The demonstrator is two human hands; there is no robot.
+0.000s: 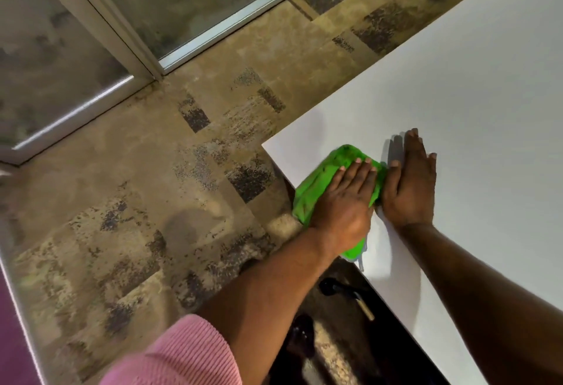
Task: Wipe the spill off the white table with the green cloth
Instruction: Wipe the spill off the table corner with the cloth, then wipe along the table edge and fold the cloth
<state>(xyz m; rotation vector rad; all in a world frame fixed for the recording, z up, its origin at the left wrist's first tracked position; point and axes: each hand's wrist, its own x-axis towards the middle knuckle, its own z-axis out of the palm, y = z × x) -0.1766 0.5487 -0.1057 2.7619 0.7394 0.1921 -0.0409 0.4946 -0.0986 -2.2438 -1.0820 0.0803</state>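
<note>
A bright green cloth (316,183) lies bunched at the near left corner of the white table (472,85), partly overhanging its edge. My left hand (344,201) presses flat on top of the cloth, fingers stretched out. My right hand (409,183) rests palm down on the bare tabletop just right of the cloth, its thumb touching the cloth's edge. No spill shows on the table surface.
The table's left edge drops to a patterned brown carpet (152,201). Glass panels in white frames (146,58) stand at the back left. Dark objects (341,288) lie on the floor under the table's near edge. A pink sleeve (182,357) covers my left upper arm.
</note>
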